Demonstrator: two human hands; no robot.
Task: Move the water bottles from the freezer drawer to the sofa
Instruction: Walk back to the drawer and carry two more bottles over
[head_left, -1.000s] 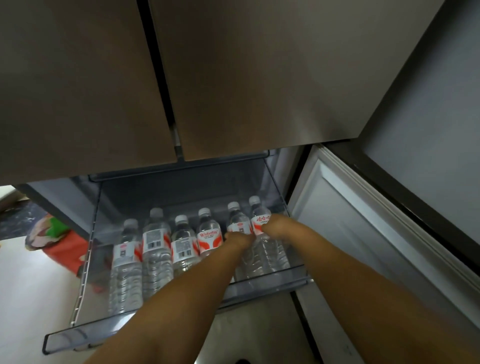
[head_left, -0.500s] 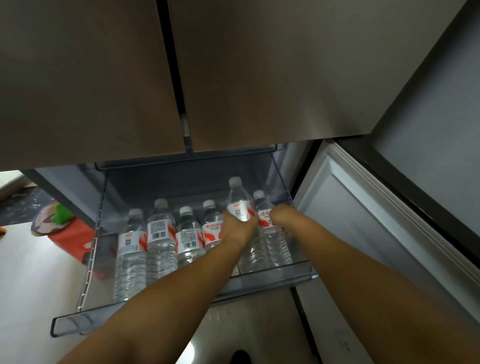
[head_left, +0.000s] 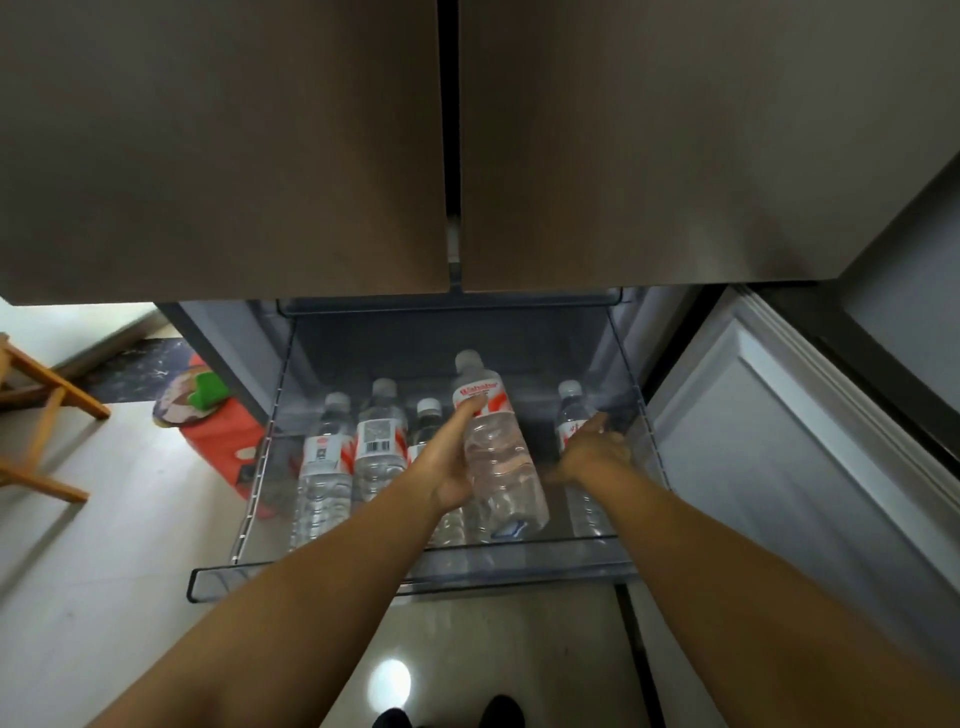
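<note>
Brown fridge doors (head_left: 223, 145) fill the upper view; below them the clear plastic freezer drawer (head_left: 415, 574) stands pulled out over a pale tiled floor (head_left: 78, 597).

Left hand (head_left: 447, 467): grip wrapped round a lifted bottle (head_left: 498, 467), raised above the others and tilted, cap away from the person. Clear ribbed plastic, white cap, white label with red slashes and red lettering, too blurred to read.

Right hand (head_left: 592, 447): fingers curled round the rightmost bottle (head_left: 571, 410), which stands inside the drawer by its right wall. Same white cap, red-and-white label.

Three more bottles (head_left: 376, 441) stand upright in the drawer, left of the lifted one. One label shows a barcode and a square code, another a round red mark.

Left of the drawer, on the floor: a red box (head_left: 223, 441), a wooden stool (head_left: 41, 415).
</note>
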